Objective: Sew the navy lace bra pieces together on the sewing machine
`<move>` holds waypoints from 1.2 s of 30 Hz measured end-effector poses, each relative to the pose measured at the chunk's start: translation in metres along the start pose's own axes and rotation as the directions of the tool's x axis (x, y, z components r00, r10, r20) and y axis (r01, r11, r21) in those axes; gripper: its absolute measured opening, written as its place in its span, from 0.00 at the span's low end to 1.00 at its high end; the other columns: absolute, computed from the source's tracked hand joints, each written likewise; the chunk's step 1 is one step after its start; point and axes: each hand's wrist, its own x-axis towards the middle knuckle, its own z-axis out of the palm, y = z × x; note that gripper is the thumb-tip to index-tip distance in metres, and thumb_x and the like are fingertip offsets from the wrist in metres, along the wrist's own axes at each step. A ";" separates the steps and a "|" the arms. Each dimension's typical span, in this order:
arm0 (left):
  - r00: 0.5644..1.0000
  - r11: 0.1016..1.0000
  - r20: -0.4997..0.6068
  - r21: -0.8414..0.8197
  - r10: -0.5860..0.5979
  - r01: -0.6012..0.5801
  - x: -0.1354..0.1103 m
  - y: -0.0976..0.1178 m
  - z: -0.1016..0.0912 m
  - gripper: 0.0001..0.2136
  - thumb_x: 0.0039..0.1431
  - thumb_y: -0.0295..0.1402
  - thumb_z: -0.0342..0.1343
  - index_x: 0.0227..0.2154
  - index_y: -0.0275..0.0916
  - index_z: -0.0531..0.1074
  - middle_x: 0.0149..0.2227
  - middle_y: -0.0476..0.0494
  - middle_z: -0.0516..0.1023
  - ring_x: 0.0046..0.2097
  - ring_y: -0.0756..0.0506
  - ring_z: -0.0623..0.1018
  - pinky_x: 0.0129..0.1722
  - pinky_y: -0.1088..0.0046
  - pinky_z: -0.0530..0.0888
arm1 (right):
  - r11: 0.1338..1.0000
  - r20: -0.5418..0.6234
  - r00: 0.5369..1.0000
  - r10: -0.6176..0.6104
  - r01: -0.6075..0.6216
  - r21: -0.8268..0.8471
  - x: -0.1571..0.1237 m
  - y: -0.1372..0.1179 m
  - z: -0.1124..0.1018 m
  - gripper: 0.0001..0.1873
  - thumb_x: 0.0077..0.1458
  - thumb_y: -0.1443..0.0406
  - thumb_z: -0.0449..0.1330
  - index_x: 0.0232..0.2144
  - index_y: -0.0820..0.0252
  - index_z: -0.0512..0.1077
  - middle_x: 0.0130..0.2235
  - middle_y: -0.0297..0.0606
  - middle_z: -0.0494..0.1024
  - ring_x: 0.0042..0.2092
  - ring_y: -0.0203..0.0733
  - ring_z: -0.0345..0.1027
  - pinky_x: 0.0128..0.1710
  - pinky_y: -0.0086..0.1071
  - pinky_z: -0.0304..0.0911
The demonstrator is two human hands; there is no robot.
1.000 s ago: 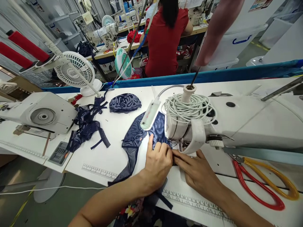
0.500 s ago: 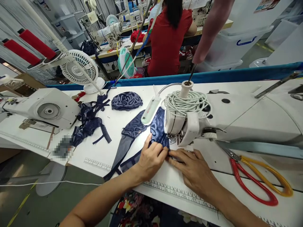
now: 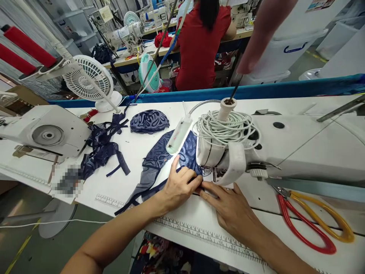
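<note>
White table (image 3: 256, 198) spans the whole view, with a ruler scale (image 3: 205, 236) printed along the near edge.
Industrial sewing machine (image 3: 299, 148) lies across the right half, its head end at centre. A coiled white cable (image 3: 225, 127) is wound round the post on top of the head. A gooseneck lamp (image 3: 178, 137) hangs off its left side, lit, just above the fabric.
Second machine (image 3: 48, 133) sits at far left on the same table, with a white desk fan (image 3: 85, 82) behind it.
Background: a person in a red top (image 3: 199, 45) sits facing away at another table. Someone else's bare arm (image 3: 262, 34) comes in from the top right.
Navy lace garment piece (image 3: 156, 160) lies flat on the table left of the machine head. Its right end is under the presser foot (image 3: 211, 174) and its straps trail toward the near edge.
Loose pile of navy pieces (image 3: 102, 150) is between the second machine and the garment, and a single lace cup (image 3: 149, 121) sits behind it, apart.
Scissors (image 3: 313, 220) with one red and one yellow handle lie at right on the table, well clear of the hands.
Left hand (image 3: 181, 184) rests on the garment beside the foot. Fingers are together and bent, tips pressing the fabric, thumb out; not clamped on anything.
Right hand (image 3: 230, 207) lies flat in front of the foot. Fingers are stretched and near together, tips at the fabric edge, touching the left fingertips; nothing gripped.
</note>
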 end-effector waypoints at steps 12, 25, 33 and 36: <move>0.999 0.999 0.027 -0.019 -0.034 0.035 -0.001 0.004 -0.010 0.10 0.61 0.22 0.48 0.36 0.39 0.73 0.31 0.48 0.76 0.35 0.47 0.73 0.64 0.40 0.50 | 1.000 -0.061 0.998 -0.023 0.024 0.009 0.001 -0.004 0.002 0.25 0.47 0.79 0.52 0.45 0.58 0.76 0.50 0.38 0.78 0.39 0.41 0.67 0.44 0.37 0.52; 0.998 0.999 -0.058 -0.045 -0.001 -0.001 0.002 -0.001 -0.003 0.10 0.60 0.21 0.50 0.37 0.40 0.73 0.32 0.50 0.77 0.36 0.48 0.73 0.62 0.40 0.52 | 0.999 -0.104 0.994 -0.032 0.028 -0.042 0.000 -0.003 0.005 0.24 0.48 0.79 0.51 0.44 0.61 0.74 0.51 0.37 0.78 0.37 0.40 0.67 0.45 0.39 0.52; 0.993 0.988 0.079 -0.119 -0.091 0.100 0.000 -0.005 0.004 0.12 0.60 0.20 0.47 0.40 0.38 0.72 0.34 0.47 0.75 0.38 0.47 0.73 0.62 0.42 0.54 | 0.997 -0.098 0.995 -0.027 0.019 -0.077 0.003 -0.004 0.002 0.25 0.52 0.79 0.49 0.49 0.62 0.73 0.50 0.37 0.79 0.36 0.40 0.67 0.45 0.39 0.53; 0.992 0.983 0.091 -0.147 -0.093 0.106 -0.001 -0.005 0.003 0.10 0.56 0.20 0.49 0.36 0.39 0.72 0.35 0.47 0.75 0.39 0.46 0.73 0.61 0.45 0.56 | 0.997 -0.143 0.989 -0.042 0.032 -0.073 0.002 -0.004 0.003 0.24 0.52 0.79 0.50 0.47 0.62 0.74 0.49 0.36 0.79 0.36 0.39 0.67 0.46 0.40 0.53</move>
